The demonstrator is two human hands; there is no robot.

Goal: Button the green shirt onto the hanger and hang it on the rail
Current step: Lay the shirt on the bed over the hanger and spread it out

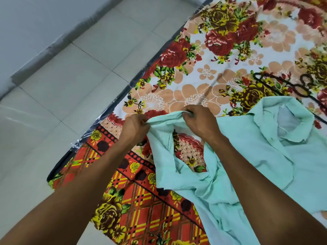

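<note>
So we've got the green shirt (256, 156) lying crumpled on the flowered bedspread (203, 55), collar up toward the far right and the front panels flopped open near us. It's thin, soft cotton-looking stuff, so it should weigh next to nothing and have zero stiffness. It bunches wherever we pinch it and won't hold a shape by itself. Our guess is the only sensible places to grab are the firmer bits: the button strip along the front edge, the collar, the shoulder seams. Grab mid-panel and we'd probably just get a fistful of wrinkles.

Right now both hands are on one raised edge of the fabric, close together. The left hand (136, 128) is curled nearly closed, thumb and fingertips pinching a fold of the edge. The right hand (200, 121) is also closed down tight on the same edge just beside it, knuckles toward us, so we can't see exactly what the fingertips are doing underneath. Could be a button and hole being lined up, could just be straightening the strip; too small to tell.

The black hanger (283, 85) is lying on the bedspread beyond the collar, partly tucked under the shirt, and it doesn't look to be inside the shoulders. No rail in view. So we'd say we're early on, with the hanging part not yet started.
</note>
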